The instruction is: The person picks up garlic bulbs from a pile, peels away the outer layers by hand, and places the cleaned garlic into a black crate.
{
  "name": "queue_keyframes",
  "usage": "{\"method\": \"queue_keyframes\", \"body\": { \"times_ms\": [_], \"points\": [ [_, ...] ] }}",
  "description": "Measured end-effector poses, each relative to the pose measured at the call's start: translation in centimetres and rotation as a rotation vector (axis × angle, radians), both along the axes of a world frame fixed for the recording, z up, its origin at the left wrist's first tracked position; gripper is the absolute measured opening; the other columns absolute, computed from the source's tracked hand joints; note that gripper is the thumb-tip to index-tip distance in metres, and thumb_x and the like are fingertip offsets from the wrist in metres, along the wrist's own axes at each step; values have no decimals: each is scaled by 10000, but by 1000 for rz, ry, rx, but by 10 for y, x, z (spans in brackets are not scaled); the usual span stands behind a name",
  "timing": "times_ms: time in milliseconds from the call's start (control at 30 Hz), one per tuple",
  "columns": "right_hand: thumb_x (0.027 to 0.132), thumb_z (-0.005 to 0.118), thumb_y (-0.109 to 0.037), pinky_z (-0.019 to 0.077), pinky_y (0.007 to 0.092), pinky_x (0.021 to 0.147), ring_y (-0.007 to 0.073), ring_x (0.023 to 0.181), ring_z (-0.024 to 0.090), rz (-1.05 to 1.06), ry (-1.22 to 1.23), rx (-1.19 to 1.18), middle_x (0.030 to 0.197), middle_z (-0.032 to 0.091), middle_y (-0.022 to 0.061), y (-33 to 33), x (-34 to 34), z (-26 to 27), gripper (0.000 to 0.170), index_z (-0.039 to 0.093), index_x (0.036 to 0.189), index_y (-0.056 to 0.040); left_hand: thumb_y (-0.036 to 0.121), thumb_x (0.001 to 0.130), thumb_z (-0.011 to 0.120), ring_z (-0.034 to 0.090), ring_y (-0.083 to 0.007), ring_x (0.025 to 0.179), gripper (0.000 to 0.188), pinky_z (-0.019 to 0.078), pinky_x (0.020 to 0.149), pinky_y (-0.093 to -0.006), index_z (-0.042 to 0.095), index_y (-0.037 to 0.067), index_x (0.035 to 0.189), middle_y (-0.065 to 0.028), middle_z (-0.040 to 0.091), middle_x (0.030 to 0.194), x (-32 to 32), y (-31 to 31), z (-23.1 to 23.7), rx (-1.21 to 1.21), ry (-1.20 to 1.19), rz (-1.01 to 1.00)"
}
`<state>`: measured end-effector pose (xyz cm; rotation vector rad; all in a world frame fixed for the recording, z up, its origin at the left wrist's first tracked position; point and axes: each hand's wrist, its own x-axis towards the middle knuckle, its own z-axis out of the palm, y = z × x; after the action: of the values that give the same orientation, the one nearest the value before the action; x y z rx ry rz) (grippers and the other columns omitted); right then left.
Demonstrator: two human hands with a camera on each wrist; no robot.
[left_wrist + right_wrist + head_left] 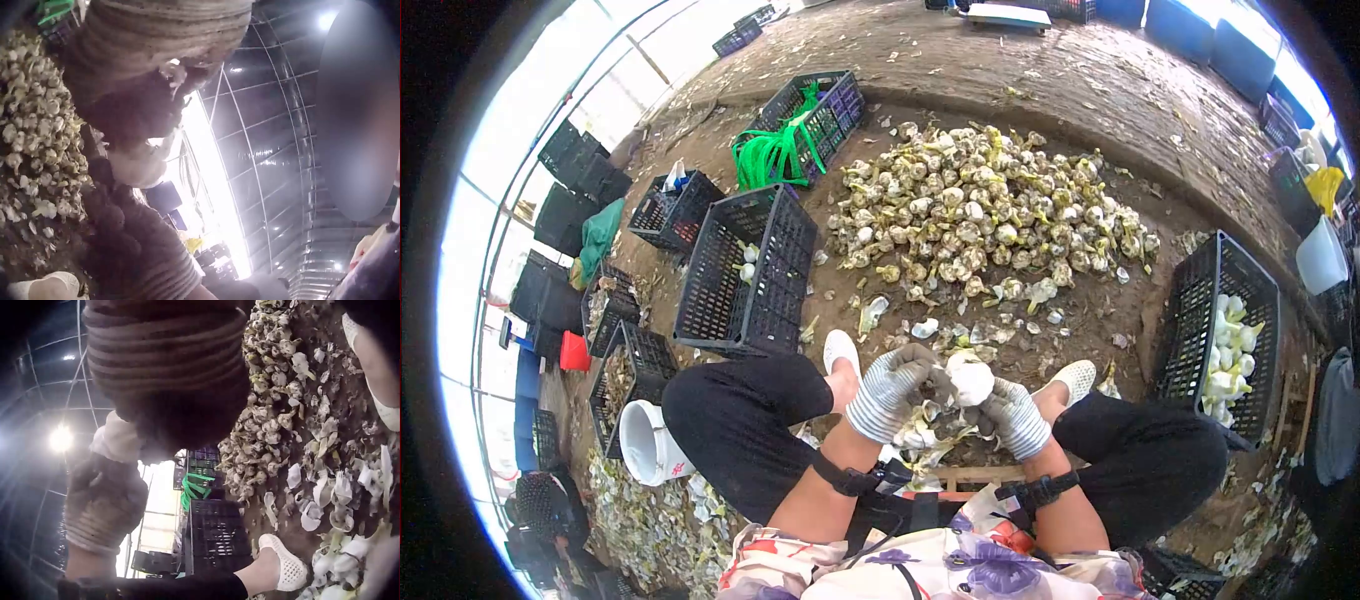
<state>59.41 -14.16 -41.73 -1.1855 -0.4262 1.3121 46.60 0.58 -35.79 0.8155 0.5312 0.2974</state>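
A white garlic bulb (970,382) is held up between the two gloved hands, over the person's lap. The left hand (894,388), in a striped, soil-stained glove, grips the bulb from the left, and a dull flap of skin shows by its fingertips. From the other side the right hand (1014,414) pinches it, with curled fingers. In the right wrist view the bulb (119,439) shows pale between both gloves. The left wrist view has the bulb (140,165) partly hidden by dark fingers. Peeled skins (920,432) lie just below the hands.
A large heap of garlic bulbs (990,210) lies on the soil ahead. At right, a black crate (1265,300) holds several white bulbs. On the left stand a black crate (710,290) with a few bulbs, another with green straps (775,155), and a white bucket (640,440).
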Motion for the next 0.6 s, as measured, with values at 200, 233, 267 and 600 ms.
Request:
{"method": "queue_keyframes", "body": {
  "times_ms": [200, 233, 267, 600],
  "points": [
    [829, 549, -213, 353, 181, 408, 66, 459, 472, -58, 25, 28, 655, 585, 30, 3, -4, 5, 251, 561, 969, -4, 251, 771, 621, 574, -226, 666, 237, 468, 593, -357, 579, 31, 849, -98, 570, 772, 6, -13, 12, 1274, 310, 109],
    [831, 542, -205, 357, 183, 409, 68, 459, 473, -45, 4, 29, 656, 585, 31, 5, -4, 7, 243, 560, 966, -4, 256, 747, 631, 566, -272, 659, 238, 458, 599, -391, 590, 39, 836, -126, 567, 769, 11, -22, 18, 1464, 372, 105],
    [832, 535, -197, 360, 184, 409, 70, 459, 474, -35, -16, 29, 657, 585, 33, 5, -5, 9, 236, 560, 964, -4, 262, 722, 642, 559, -317, 652, 240, 448, 604, -425, 601, 47, 822, -154, 564, 765, 16, -31, 24, 1653, 439, 116],
    [738, 631, -252, 464, 268, 764, 144, 864, 580, 30, 178, 60, 991, 614, 51, -15, 1, 14, 457, 540, 1112, -6, 111, 778, 639, 607, -169, 713, 245, 513, 551, -271, 554, 29, 993, -82, 606, 797, 7, -1, 39, 30, -128, 176]
  ]
}}
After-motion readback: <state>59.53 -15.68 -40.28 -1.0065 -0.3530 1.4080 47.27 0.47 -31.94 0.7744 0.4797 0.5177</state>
